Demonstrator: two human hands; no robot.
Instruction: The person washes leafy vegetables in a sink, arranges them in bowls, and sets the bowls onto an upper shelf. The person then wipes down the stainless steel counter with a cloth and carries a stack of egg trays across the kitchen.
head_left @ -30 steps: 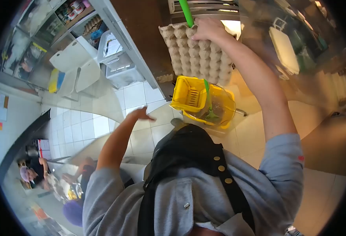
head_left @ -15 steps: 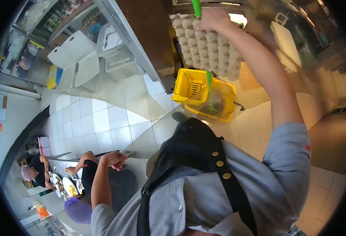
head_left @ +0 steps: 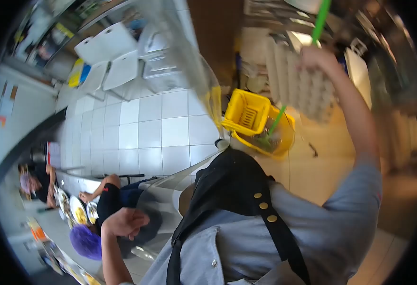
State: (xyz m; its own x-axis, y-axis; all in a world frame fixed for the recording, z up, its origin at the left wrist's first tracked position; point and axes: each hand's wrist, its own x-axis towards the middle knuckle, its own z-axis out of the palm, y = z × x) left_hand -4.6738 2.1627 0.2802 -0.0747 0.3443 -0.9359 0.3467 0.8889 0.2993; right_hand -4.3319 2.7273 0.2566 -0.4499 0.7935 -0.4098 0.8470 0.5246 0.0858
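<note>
My right hand [head_left: 316, 59] is closed on the green mop handle [head_left: 321, 23] and the top of a grey egg tray [head_left: 301, 83], which is blurred by motion. Below the tray stands a yellow mop bucket [head_left: 284, 137] with a yellow wringer basket [head_left: 247, 113] on its left side; the lower end of the green handle reaches into it. Near my body at the lower left is my left hand [head_left: 126, 222], fingers curled, and whether it holds something small cannot be made out. Behind it are a co-worker's arm and dark sleeve.
Two people in purple hair covers sit at a table [head_left: 70, 183] with plates of food at the lower left. White chairs [head_left: 123, 71] and clear plastic boxes [head_left: 163, 71] stand at the upper left. A transparent curtain [head_left: 199, 66] hangs beside the brown panel.
The egg tray and mop handle have shifted right with my right hand, the handle now tilted. My left hand has moved down and back toward my body. The whole view has turned.
</note>
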